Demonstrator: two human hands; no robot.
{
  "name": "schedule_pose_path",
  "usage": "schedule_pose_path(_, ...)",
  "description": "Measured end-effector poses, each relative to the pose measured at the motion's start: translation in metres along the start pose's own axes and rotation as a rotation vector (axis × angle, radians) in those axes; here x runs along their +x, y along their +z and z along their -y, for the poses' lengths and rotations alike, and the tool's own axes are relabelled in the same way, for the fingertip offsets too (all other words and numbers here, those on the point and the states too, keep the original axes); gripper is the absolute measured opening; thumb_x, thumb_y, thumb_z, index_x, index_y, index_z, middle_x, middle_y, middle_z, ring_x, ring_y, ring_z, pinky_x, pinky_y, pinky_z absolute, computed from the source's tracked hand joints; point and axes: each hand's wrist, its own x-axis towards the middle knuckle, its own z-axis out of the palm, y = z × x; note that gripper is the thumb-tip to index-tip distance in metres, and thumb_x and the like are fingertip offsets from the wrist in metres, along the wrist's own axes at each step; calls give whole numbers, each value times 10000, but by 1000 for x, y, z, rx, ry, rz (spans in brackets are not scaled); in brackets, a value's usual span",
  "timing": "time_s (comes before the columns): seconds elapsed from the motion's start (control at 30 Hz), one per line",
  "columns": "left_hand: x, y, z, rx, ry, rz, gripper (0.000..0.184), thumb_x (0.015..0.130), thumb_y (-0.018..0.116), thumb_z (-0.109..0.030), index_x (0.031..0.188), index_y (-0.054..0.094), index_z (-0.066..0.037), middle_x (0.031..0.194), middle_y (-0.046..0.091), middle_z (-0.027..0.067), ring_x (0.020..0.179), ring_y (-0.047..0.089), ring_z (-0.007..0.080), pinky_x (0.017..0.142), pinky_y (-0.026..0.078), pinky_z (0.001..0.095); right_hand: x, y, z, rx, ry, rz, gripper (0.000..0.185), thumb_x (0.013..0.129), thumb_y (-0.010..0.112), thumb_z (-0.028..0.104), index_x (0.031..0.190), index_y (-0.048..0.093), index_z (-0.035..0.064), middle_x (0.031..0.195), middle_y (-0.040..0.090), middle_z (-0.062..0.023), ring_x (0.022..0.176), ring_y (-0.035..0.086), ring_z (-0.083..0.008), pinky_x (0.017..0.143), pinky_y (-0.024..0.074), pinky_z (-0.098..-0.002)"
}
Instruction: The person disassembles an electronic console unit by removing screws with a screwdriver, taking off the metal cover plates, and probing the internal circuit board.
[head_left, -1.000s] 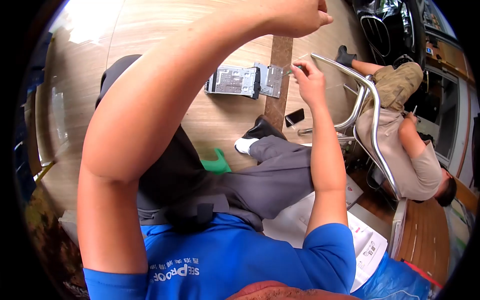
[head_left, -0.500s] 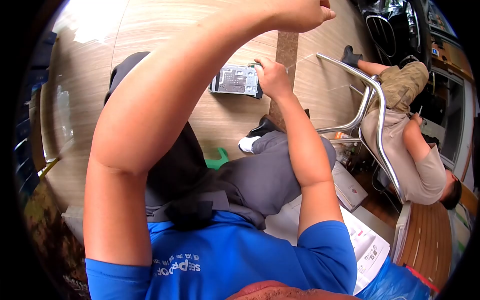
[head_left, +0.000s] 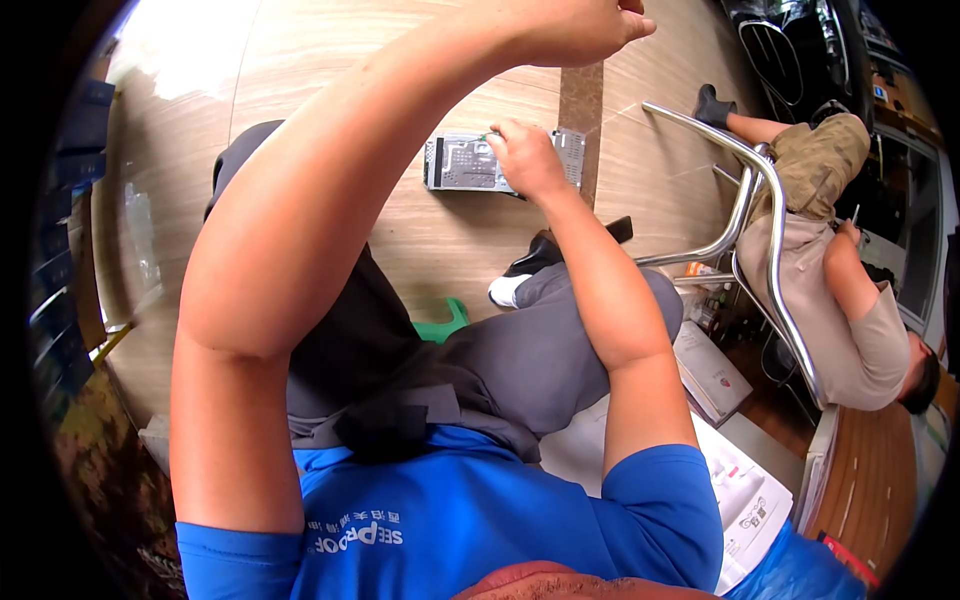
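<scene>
A grey metal casing (head_left: 462,163) with holes and slots lies on the floor in front of me; a perforated metal plate (head_left: 570,150) shows at its right end. My right hand (head_left: 527,160) is over the casing, its fingers closed on a thin green-handled tool (head_left: 490,137). The hand hides part of the casing, and the tool's tip is hard to make out. My left hand (head_left: 590,30) is raised at the top edge, partly cut off, its fingers pinched together around something I cannot make out.
A bent metal tube frame (head_left: 775,230) stands at the right. Beyond it sits another person (head_left: 800,260) holding a thin object. A green plastic piece (head_left: 445,322) lies between my legs. Papers (head_left: 750,500) and blue plastic (head_left: 800,565) are at the lower right.
My right hand has moved left from beyond the metal plate to over the casing, with the green tool in it. My left hand has barely moved.
</scene>
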Motion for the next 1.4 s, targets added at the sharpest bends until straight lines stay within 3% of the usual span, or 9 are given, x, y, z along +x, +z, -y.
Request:
schedule_pose_path(0.4, -3, -4, -1, 0, 2, 13, 380, 907, 627, -246, 1059, 657, 101, 982, 684, 282, 942, 681, 347, 835, 533, 400, 2, 7, 2, -110, -1, 14, 195, 893, 625, 215, 873, 622, 21, 872, 669, -205, 871, 644, -384, 787, 517, -459)
schedule_pose_path(0.47, -3, -6, -5, 36, 0, 12, 373, 905, 628, -246, 1049, 665, 97, 972, 686, 281, 932, 683, 350, 833, 534, 400, 3, 7, 4, -154, 20, 51, 181, 904, 608, 205, 940, 640, 30, 907, 665, -179, 880, 631, -371, 792, 500, -454)
schedule_pose_path(0.8, -9, -7, -9, 111, 0, 7, 353, 900, 634, -243, 1034, 681, 80, 938, 694, 267, 899, 690, 352, 817, 539, 402, 11, 9, 11, -271, -17, 180, 187, 926, 579, 244, 963, 638, 71, 883, 647, -169, 891, 616, -358, 784, 495, -456)
schedule_pose_path(0.87, -8, -5, -6, 91, 1, 10, 352, 900, 634, -243, 1031, 681, 81, 929, 694, 267, 892, 692, 349, 813, 540, 400, 11, 10, 7, -262, -77, 165, 202, 918, 569, 270, 894, 635, 81, 903, 657, -163, 877, 648, -346, 788, 527, -452)
schedule_pose_path(1.17, -9, -1, -6, 62, -53, 44, 362, 904, 632, -240, 1050, 663, 90, 960, 691, 264, 899, 686, 337, 798, 539, 394, 16, 6, 2, -272, -139, 253, 153, 880, 541, 201, 898, 643, 89, 924, 659, -143, 941, 631, -325, 824, 510, -440)
schedule_pose_path(1.3, -16, -2, -7, 56, 49, 22, 358, 906, 631, -225, 1074, 648, 91, 953, 693, 255, 883, 684, 328, 795, 536, 386, 15, 8, -5, -258, -200, 233, 153, 868, 530, 181, 905, 651, 95, 922, 651, -145, 949, 628, -328, 829, 508, -433)
schedule_pose_path(1.4, -8, 0, -1, 90, 6, 88, 342, 908, 626, -202, 1086, 643, 90, 969, 689, 248, 905, 675, 320, 817, 528, 383, 13, 1, 3, -204, -164, 196, 160, 882, 530, 190, 909, 657, 98, 920, 643, -149, 964, 623, -331, 837, 506, -425)
